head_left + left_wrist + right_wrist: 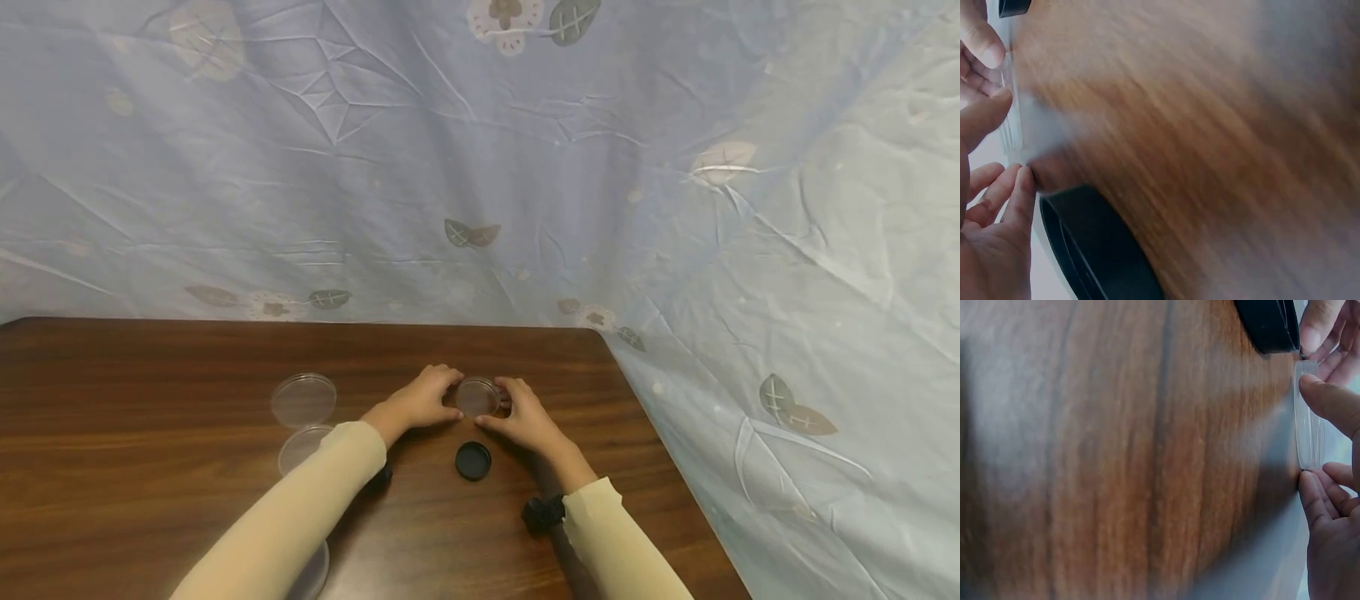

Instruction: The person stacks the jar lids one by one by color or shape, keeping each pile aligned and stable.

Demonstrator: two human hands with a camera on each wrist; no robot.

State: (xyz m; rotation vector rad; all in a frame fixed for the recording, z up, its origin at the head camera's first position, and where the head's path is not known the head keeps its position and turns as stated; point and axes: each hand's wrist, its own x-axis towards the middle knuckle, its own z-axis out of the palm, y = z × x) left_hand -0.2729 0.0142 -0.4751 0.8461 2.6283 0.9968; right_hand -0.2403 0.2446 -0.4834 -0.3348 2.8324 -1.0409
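A small clear petri dish (477,398) is between my two hands, low over the wooden table. My left hand (422,402) grips its left side, thumb in front and fingers behind. On the right side, my right hand (522,417) holds it too; the right wrist view shows that thumb lying across the side of the dish (1305,437). Just nearer to me sits a shallow black round lid (473,461), hollow side up. In the left wrist view, a large black round rim (1100,250) stands close to the camera.
Several larger clear round dishes lie in a column at left: a far one (303,400), one (298,447) partly behind my left sleeve, and a near one (313,575) mostly hidden by it. The table's (150,358) right edge runs beside a hanging patterned cloth (750,292).
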